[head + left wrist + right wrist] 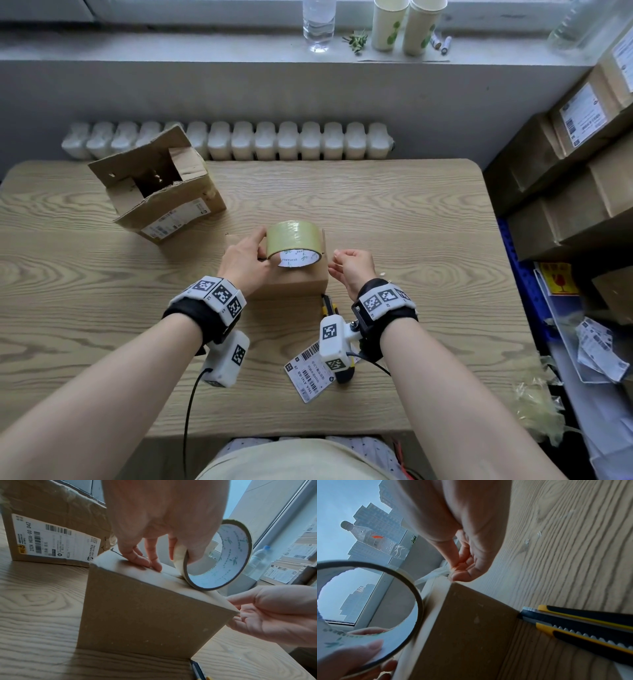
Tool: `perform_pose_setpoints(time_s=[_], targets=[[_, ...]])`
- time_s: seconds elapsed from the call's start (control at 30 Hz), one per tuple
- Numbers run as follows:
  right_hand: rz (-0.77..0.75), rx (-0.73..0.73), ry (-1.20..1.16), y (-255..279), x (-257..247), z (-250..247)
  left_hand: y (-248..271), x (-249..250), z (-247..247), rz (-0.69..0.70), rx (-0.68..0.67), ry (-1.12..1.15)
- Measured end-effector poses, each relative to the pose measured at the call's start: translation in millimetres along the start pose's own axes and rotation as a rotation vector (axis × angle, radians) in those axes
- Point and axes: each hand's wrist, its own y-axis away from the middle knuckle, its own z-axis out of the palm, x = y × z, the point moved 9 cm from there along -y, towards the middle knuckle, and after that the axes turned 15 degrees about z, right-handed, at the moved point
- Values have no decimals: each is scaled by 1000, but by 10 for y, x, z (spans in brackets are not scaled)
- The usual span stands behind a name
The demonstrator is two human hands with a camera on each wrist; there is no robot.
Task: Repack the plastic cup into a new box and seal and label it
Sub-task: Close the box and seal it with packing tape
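A small closed cardboard box (291,282) (145,609) (465,635) stands mid-table. On its top rests a roll of yellowish packing tape (294,240) (223,561) (368,608), on edge. My left hand (245,263) (154,540) grips the roll with the thumb inside its core, other fingers touching the box top. My right hand (349,265) (267,612) (462,563) pinches the free end of the tape (221,600) (436,574) at the box's right top edge. The plastic cup is not visible.
An old torn box (161,192) (51,534) with a shipping label stands open at the back left. A yellow-black utility knife (330,308) (582,626) and a loose shipping label (308,373) lie near me. Stacked parcels (565,171) line the right; bottle (318,24) and paper cups (407,24) on the sill.
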Motion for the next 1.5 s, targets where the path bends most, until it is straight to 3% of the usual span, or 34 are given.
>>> perform_pose_setpoints(time_s=[0.3,0.37,0.47,0.6,0.73,0.97,1.03,1.2,1.5], targets=[[-5,98,344,-12,57,39,-13,-39,31,-34,-31,-2],[-123,113,385,53,-32,-38,-20,-53,37,-30,-34,1],[-244,-29,457,192,-112,-19,-26,-68,58,-26,-35,5],[-177,-269,702,265,113,323,-38,-75,49,-32,-25,-5],[-169,-294,793,288,113,384,-37,-67,53,-29,-18,-16],[-552,-209,1217,281,-220,579,22,12,44,-48,20,24],[-603,-199,1320,253,-241,629,34,38,46,-51,37,2],[-688,-180,1326,216,-312,627,60,-39,83,-99,86,35],[-661,-189,1338,199,-334,615,21,71,-51,-126,68,53]])
